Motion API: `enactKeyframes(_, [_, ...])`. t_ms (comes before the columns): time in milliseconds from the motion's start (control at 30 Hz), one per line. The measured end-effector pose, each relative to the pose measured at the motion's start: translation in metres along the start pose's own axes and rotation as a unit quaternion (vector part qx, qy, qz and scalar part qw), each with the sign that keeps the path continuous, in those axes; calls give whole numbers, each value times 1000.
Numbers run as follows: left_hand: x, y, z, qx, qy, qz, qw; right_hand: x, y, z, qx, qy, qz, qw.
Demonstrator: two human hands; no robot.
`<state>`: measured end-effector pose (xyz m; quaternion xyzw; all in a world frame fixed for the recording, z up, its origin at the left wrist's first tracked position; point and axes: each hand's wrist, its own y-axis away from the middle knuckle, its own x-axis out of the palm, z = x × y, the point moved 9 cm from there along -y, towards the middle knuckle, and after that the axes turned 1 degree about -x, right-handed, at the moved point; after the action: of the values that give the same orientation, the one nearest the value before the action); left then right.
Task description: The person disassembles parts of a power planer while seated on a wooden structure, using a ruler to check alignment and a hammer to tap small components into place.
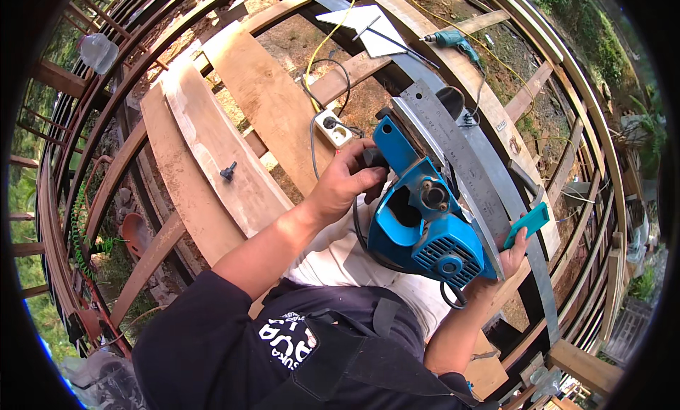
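Observation:
In front of my body a blue electric planer (418, 226) is tilted, with its vented motor housing facing up. My left hand (348, 176) is closed round the black knob (374, 157) at its far-left end. A steel try square with a teal handle (528, 224) is in my right hand (511, 254), its marked blade (460, 151) lying along the planer's sole. My right fingers curl round the near end of the planer and the square's handle; part of that grip is hidden behind the planer.
A white socket strip (333, 128) with cords lies beyond my left hand. On the planks are a teal drill (453, 41), a hammer (528, 183), a white angular sheet (365, 29) and a small black knobbed bolt (228, 170). Gaps between the boards (269, 91) show the ground below.

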<state>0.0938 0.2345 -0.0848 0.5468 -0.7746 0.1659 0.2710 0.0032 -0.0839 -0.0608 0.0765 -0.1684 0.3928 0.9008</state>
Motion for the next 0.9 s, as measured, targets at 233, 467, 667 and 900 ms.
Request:
enactKeyframes(233, [0, 2, -2, -3, -1, -5, 1000, -9, -5, -3, -7, 18, 6, 1000])
enactKeyframes(467, [4, -3, 1, 7, 11, 13, 1000, -8, -4, -1, -10, 13, 6, 1000])
enactKeyframes(667, [2, -4, -1, 15, -4, 8, 1000, -7, 5, 12, -6, -70, 25, 997])
enactKeyframes(900, [-5, 0, 7, -30, -7, 14, 999, -3, 16, 30, -31, -137, 82, 987])
